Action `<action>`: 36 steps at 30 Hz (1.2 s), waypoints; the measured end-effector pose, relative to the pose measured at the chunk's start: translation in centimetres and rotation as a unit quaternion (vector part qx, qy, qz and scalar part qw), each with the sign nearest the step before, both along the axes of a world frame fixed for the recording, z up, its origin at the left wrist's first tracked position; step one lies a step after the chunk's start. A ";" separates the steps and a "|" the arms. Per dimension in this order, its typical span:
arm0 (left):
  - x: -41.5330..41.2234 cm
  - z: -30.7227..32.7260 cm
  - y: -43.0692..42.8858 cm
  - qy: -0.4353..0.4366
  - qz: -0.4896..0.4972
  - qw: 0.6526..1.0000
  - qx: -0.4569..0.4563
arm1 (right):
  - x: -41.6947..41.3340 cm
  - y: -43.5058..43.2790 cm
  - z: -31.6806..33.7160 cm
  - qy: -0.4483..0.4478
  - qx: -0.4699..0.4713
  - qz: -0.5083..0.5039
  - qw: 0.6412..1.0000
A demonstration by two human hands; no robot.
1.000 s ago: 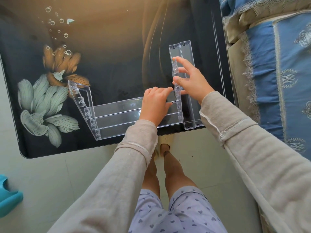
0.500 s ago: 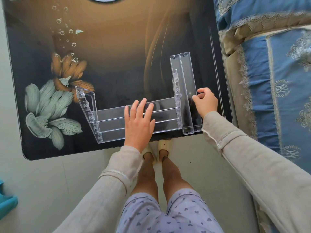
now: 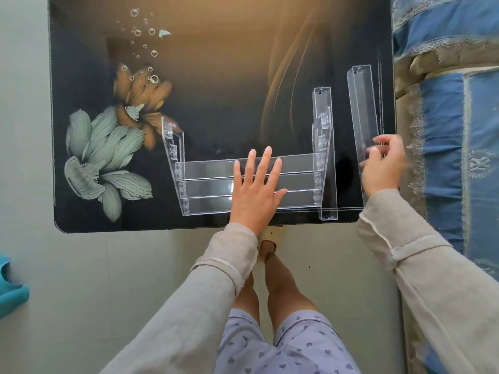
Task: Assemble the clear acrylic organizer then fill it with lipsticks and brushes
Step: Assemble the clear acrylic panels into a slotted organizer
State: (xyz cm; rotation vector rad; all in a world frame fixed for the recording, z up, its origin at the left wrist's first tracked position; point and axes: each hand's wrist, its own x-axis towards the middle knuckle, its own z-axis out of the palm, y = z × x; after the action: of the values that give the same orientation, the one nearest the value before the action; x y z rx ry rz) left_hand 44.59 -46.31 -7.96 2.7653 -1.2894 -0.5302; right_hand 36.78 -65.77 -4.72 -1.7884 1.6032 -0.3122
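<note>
1. Head view: part-built acrylic organizer (image 3: 208, 184) lay at the worktop's (image 3: 216, 85) near edge
2. Left hand (image 3: 255, 193) rested flat on its shelves, fingers spread
3. Right hand (image 3: 383, 168), blurred, gripped the near end of a loose clear strip (image 3: 361, 109) near the worktop's right edge
4. Second strip (image 3: 332, 179) lay just beside the organizer's right wall
</note>
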 end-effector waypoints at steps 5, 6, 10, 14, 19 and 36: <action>1.0 2.0 1.8 0.018 0.060 0.994 -0.088 | 2.8 1.2 4.0 -0.086 -0.031 0.133 0.987; 1.5 2.4 2.6 0.002 0.091 0.990 -0.112 | 3.6 1.9 4.6 -0.095 -0.025 0.172 0.980; 3.9 3.5 6.3 -0.021 0.252 0.951 -0.177 | 6.8 5.3 5.3 -0.047 -0.030 0.376 0.925; 6.3 3.6 8.8 0.027 0.378 0.903 -0.204 | 8.6 8.5 4.2 0.050 -0.059 0.500 0.862; 8.1 3.3 9.0 0.269 0.490 0.767 -0.317 | 8.9 9.4 3.2 0.087 -0.059 0.552 0.827; 7.4 2.6 8.5 0.276 0.484 0.768 -0.315 | 10.1 9.2 1.7 0.135 -0.110 0.591 0.787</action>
State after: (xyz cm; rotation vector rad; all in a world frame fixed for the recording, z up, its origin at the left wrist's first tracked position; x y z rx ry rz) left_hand 51.94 -37.86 -5.36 2.0188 0.1567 -0.5717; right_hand 46.83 -56.59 -3.03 -2.7157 0.3195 0.3897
